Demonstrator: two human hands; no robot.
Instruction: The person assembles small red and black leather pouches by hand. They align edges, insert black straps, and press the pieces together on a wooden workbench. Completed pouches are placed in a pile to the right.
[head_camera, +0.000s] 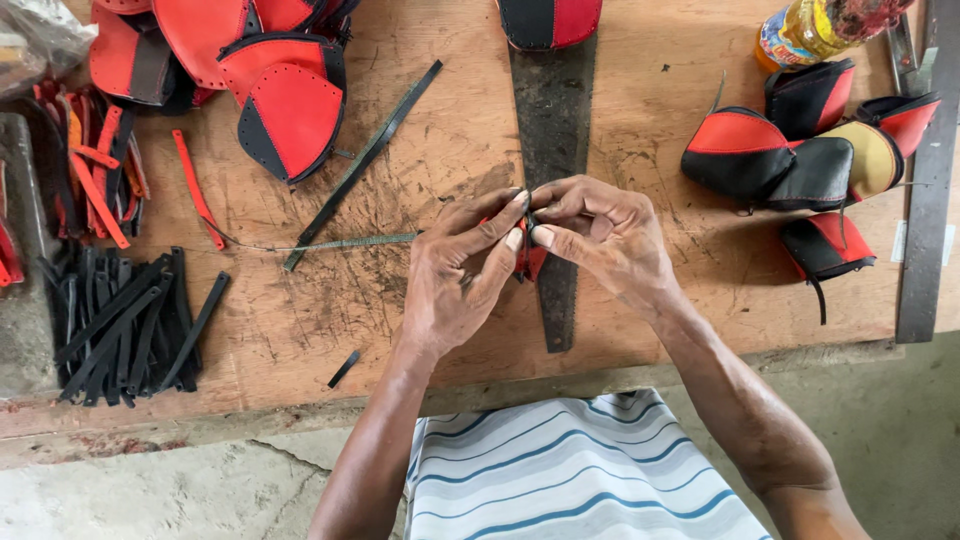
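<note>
Both hands pinch one small red and black leather piece. The left hand and right hand close tight around it, above the long dark metal saw blade.

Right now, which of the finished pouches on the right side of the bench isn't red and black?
The tan pouch, lying between the black one and the red-and-black one at the far right. Every other pouch in that cluster shows only red or black panels.

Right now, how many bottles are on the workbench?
1: a yellow bottle lies at the bench's far right edge, above the red and black pouches. Others may be out of frame.
</note>
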